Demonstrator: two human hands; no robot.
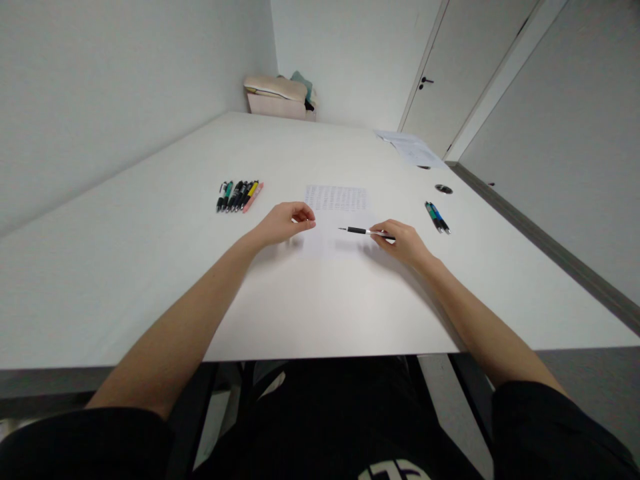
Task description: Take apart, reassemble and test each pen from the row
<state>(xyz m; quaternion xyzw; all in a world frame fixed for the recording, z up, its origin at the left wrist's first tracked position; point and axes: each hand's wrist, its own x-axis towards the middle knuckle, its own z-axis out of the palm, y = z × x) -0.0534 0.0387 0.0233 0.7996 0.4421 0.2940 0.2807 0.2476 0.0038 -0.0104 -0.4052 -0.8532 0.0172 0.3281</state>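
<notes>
My right hand grips a pen by its rear part. The pen has a black grip and a silver section, lies almost level above the paper, and points its thin tip left toward my other hand. My left hand is held over the paper's left edge, fingers curled and thumb near the fingertips. Anything between those fingertips is too small to make out. Under both hands lies a white sheet of paper with rows of print or writing on its upper part.
Several pens lie side by side at the left. Two more pens rest at the right, near a round table grommet. Other paper sheets lie at the far right. Beyond the white table stands a box with cushions.
</notes>
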